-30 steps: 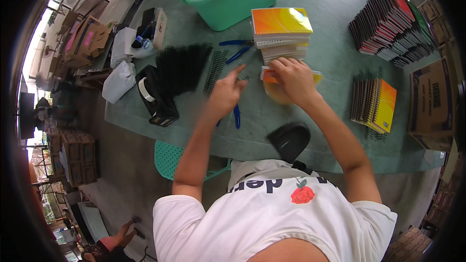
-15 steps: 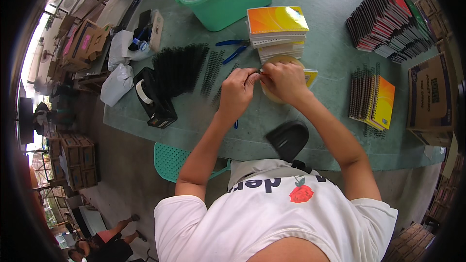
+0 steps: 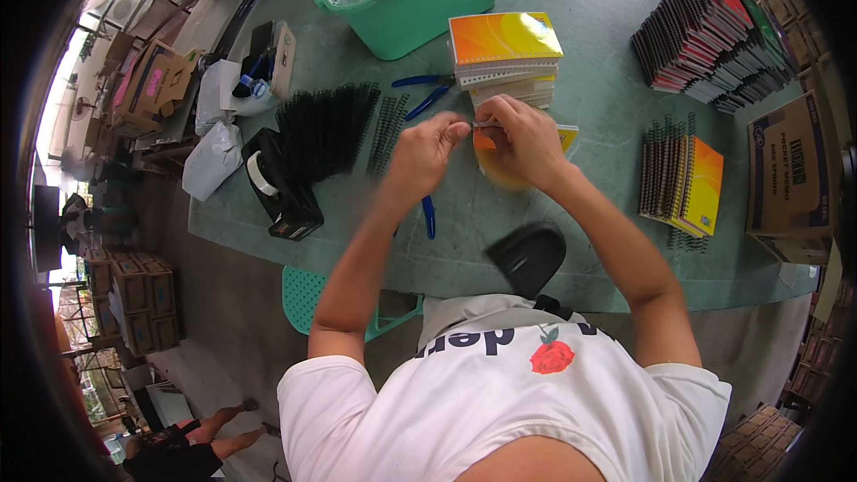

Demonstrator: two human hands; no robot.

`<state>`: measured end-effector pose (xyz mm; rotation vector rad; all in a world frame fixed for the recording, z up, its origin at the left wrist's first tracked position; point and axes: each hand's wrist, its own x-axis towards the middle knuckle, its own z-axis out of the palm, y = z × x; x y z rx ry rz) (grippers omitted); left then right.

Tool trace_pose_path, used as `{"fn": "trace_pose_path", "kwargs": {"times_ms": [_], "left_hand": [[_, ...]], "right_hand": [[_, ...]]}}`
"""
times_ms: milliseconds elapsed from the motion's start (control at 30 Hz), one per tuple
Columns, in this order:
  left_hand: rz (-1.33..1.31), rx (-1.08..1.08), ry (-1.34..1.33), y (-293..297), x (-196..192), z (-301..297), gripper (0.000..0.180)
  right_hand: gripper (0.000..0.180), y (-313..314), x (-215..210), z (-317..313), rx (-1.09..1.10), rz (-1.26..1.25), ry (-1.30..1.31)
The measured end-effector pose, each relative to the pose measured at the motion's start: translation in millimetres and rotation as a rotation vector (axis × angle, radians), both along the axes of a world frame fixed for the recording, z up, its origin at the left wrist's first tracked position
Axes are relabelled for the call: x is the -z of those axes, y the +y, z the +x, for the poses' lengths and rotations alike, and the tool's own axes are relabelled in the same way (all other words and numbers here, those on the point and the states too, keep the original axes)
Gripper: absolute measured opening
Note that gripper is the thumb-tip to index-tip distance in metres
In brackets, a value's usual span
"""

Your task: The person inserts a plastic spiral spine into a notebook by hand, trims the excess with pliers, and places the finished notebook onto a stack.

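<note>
Over the table's middle, my left hand (image 3: 427,150) is closed, thumb and fingertips pinching a thin dark wire (image 3: 471,126). My right hand (image 3: 525,138) curls close beside it, fingers closed at the edge of an orange-yellow notebook (image 3: 569,135) that it mostly covers. Under the notebook shows a round tan disc (image 3: 502,174). Just beyond stands a stack of yellow-orange notebooks (image 3: 504,40) with punched edges. Blue-handled pliers (image 3: 421,94) lie left of the stack. Loose black spiral coils (image 3: 386,136) lie left of my left hand. A second blue-handled tool (image 3: 429,217) is partly hidden by my left forearm.
A black tape dispenser (image 3: 284,183) and a pile of black coils (image 3: 328,125) are at left. A green tub (image 3: 406,4) stands at the back. At right are coil-bound notebooks (image 3: 687,178), a taller notebook stack (image 3: 696,27) and a cardboard box (image 3: 790,178). A black pad-like object (image 3: 528,256) lies near.
My left hand has drawn slightly left and down, away from the right fingers. My right hand's fingers have lifted a little, and more of the orange cover shows between the hands.
</note>
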<state>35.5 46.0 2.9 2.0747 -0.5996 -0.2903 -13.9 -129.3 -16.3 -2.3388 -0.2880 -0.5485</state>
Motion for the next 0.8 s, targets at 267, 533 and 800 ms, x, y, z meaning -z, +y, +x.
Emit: {"fn": "trace_pose_path", "kwargs": {"times_ms": [267,533,800], "left_hand": [[-0.581,0.434,-0.179,-7.6,-86.6,-60.1,0.012],[-1.138,1.628,0.592,13.3,-126.0,-128.5,0.008],[0.324,0.638,-0.138,-20.8,20.5,-103.4,0.03]], "right_hand": [[0.019,-5.3,-5.7,-2.1,-0.008,-0.1,0.038],[0.018,-4.5,-6.1,6.1,-0.054,-0.106,0.058],[0.017,-6.3,-3.4,-0.9,0.0,0.006,0.068]]}}
